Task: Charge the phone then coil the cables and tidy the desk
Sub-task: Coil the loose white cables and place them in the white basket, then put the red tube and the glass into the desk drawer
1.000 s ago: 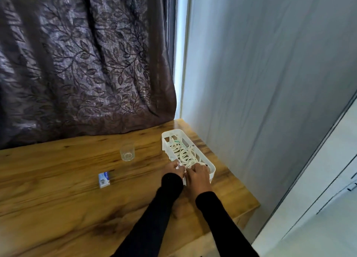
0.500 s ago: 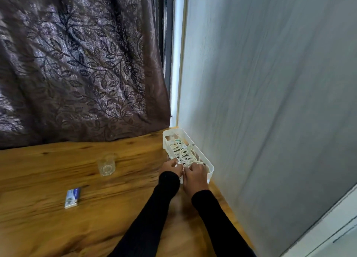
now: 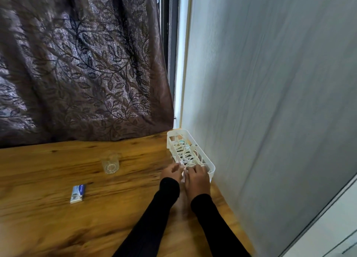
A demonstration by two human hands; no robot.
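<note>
Both my hands remain at the near end of the white basket: left hand and right hand each grip its rim; coiled cables lie inside, far right on the desk.

We identify this location as a room in a home. The indicators are a wooden desk placed against a brown leaf-patterned curtain, a plain grey wall alongside, and a drinking glass standing on the desk surface.
</note>
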